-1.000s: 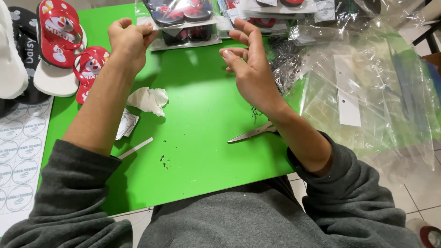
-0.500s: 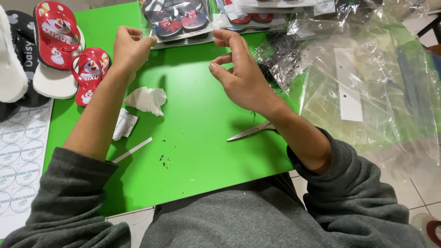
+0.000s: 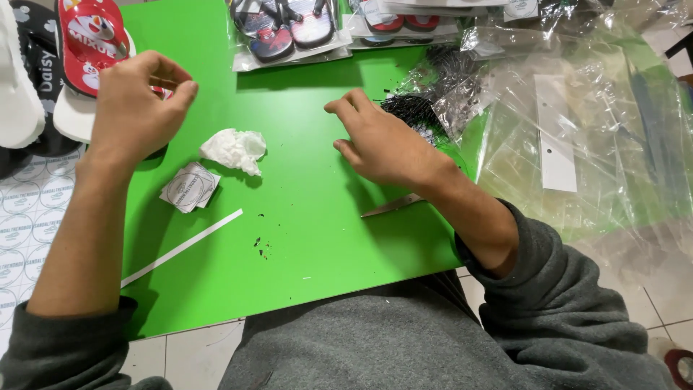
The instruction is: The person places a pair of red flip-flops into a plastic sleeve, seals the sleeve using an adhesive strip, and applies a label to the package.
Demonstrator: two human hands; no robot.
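Note:
My left hand (image 3: 133,108) hovers over the left edge of the green board (image 3: 303,238), fingers curled and apart, with nothing in it. It is next to a red printed flip-flop (image 3: 94,36). My right hand (image 3: 382,141) is palm down above the board's middle, fingers loosely spread and empty. It is just left of a bundle of black plastic fasteners (image 3: 415,108). A pair of flip-flops in a clear bag (image 3: 289,32) lies at the board's far edge, apart from both hands. A metal blade (image 3: 393,206), probably scissors, pokes out from under my right wrist.
A crumpled white paper (image 3: 234,148), a small printed label (image 3: 190,186) and a white strip (image 3: 180,248) lie on the board. Clear plastic bags (image 3: 577,130) are piled at the right. White and black soles (image 3: 22,87) and a sticker sheet (image 3: 22,217) lie at the left.
Both hands have let go of the bagged flip-flops at the far edge. They have drawn back toward me, and the bag now lies on the board.

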